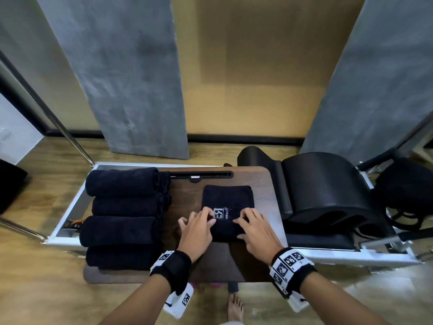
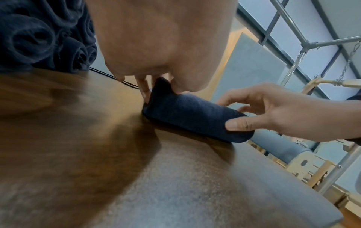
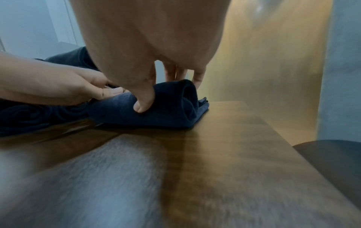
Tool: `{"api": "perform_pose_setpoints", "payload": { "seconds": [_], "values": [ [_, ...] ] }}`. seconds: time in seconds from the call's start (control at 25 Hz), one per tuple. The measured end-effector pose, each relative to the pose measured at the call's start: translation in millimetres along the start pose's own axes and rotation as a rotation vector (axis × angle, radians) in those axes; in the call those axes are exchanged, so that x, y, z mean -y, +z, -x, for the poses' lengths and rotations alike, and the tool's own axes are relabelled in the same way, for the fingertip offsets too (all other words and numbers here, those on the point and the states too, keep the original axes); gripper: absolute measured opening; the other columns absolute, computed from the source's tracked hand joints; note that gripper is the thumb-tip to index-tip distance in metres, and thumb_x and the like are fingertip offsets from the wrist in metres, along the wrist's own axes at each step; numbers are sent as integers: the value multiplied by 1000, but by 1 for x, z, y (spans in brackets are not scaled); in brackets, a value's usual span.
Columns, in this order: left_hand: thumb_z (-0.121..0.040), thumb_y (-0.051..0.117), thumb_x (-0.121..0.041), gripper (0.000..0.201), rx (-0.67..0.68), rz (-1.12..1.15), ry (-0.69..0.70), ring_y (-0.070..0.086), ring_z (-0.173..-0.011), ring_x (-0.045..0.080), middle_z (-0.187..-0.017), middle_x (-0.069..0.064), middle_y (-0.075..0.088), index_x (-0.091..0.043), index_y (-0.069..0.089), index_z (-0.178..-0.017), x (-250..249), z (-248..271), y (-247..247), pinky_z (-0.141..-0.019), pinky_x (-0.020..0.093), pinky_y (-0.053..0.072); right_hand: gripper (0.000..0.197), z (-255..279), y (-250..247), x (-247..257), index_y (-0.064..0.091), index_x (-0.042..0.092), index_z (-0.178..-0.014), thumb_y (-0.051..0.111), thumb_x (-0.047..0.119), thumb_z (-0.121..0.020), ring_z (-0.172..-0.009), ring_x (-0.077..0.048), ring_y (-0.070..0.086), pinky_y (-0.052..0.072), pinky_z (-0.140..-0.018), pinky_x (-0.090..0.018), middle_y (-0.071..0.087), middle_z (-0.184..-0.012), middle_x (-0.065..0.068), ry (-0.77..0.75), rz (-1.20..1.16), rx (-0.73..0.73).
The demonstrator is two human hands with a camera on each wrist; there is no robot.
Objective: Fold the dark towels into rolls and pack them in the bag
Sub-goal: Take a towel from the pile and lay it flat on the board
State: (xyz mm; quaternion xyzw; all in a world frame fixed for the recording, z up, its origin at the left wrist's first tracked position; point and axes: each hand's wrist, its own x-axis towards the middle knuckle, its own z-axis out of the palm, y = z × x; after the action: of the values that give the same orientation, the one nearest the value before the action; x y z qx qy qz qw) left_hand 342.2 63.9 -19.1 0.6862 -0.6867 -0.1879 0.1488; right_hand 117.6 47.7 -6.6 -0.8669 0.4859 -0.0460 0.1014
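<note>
Rolling a dark towel (image 1: pixel 226 200) on the wooden surface (image 1: pixel 262 184). The towel lies folded near the middle of the surface, its near edge already turned into a partial roll (image 3: pixel 156 111), its far part flat with a white logo (image 1: pixel 221 214) facing up. The left hand (image 1: pixel 196 231) grips the roll's left end, fingers curled over the top. The right hand (image 1: pixel 256 231) grips the right end, thumb (image 3: pixel 144 100) pressed into the near face and fingers hooked over the crest. Four finished rolls (image 1: pixel 121 214) lie side by side along the left edge of the surface, well apart from the working towel. A dark bag (image 1: pixel 405 191), likely the one to be packed, sits at far right.

To do the step well, judged from this position: advance both hands evenly so the ends stay level, keep the thumbs tucking the core tight, and keep the flat part smooth ahead of the roll. Uneven pressure would likely cone the roll or loosen one end.
</note>
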Motion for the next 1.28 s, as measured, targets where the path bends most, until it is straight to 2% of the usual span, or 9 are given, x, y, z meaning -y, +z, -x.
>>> {"api": "perform_pose_setpoints", "payload": {
  "seconds": [0.12, 0.24, 0.36, 0.44, 0.56, 0.68, 0.8, 1.0, 1.28],
  "values": [
    [-109, 42, -49, 16, -32, -20, 14, 45, -124, 14, -125, -17, 47, -42, 48, -123, 3, 1, 0, -100, 44, 32, 39, -14, -3, -9, 57, 26, -137, 58, 27, -98, -118, -18, 51, 37, -100, -39, 58, -127, 7, -6, 24, 47],
    [-87, 65, -67, 66, 55, -154, 100, 33, -138, 14, -148, -15, 35, -43, 43, -144, 9, 3, -1, -104, 47, 36, 40, -30, -8, -20, 47, 31, -129, 59, 15, -95, -103, -19, 60, 36, -96, -40, 69, -107, 4, 86, -132, 69],
    [-89, 74, -45, 55, 42, -55, 66, 38, -136, 12, -140, -19, 46, -45, 43, -134, 4, -12, -6, -106, 46, 34, 35, -39, -8, -30, 35, 38, -113, 57, 14, -99, -84, -17, 60, 46, -83, -40, 64, -91, 5, 103, -326, 60],
    [-95, 69, -41, 41, 28, 5, 30, 38, -131, 10, -133, -20, 51, -45, 44, -126, 2, -25, -9, -104, 44, 30, 20, -40, -8, -37, 43, 39, -113, 59, 31, -103, -88, -11, 57, 47, -77, -34, 58, -105, 10, 74, -429, -13],
    [-106, 51, -45, 28, 43, -31, 9, 39, -129, 11, -134, -20, 51, -41, 48, -133, 4, -42, -11, -102, 45, 29, 64, -42, -9, -53, 56, 34, -138, 73, 64, -84, -119, -5, 42, 42, -99, -25, 40, -132, 13, 66, -391, 55],
    [-110, 37, -47, 31, 73, -72, -49, 40, -128, 16, -132, -10, 46, -36, 51, -136, 0, -56, -9, -103, 46, 31, 76, -50, -16, -65, 50, 30, -151, 83, 45, -84, -129, -11, 45, 42, -113, -38, 47, -138, 11, 92, -408, 138],
    [-110, 34, -54, 38, 51, 93, -170, 49, -125, 21, -130, -5, 40, -32, 50, -136, -5, -70, -7, -107, 49, 38, 58, -66, -28, -81, 63, 29, -131, 88, 38, -80, -119, -11, 61, 51, -106, -41, 66, -126, 8, 276, -798, 133],
    [-100, 42, -73, 62, -10, 374, -423, 56, -123, 25, -125, 0, 52, -19, 60, -125, -3, -98, -5, -107, 46, 46, 40, -89, -23, -84, 70, 25, -105, 86, 51, -79, -96, -8, 69, 52, -78, -24, 74, -100, 9, 499, -943, -57],
    [-96, 44, -78, 79, 3, 460, -600, 44, -138, 30, -143, 8, 48, -14, 60, -139, -18, -119, 4, -119, 51, 34, 62, -93, -2, -64, 71, 19, -108, 67, 74, -79, -95, -22, 69, 55, -76, -33, 72, -99, 2, 755, -805, -170]
  ]
}}
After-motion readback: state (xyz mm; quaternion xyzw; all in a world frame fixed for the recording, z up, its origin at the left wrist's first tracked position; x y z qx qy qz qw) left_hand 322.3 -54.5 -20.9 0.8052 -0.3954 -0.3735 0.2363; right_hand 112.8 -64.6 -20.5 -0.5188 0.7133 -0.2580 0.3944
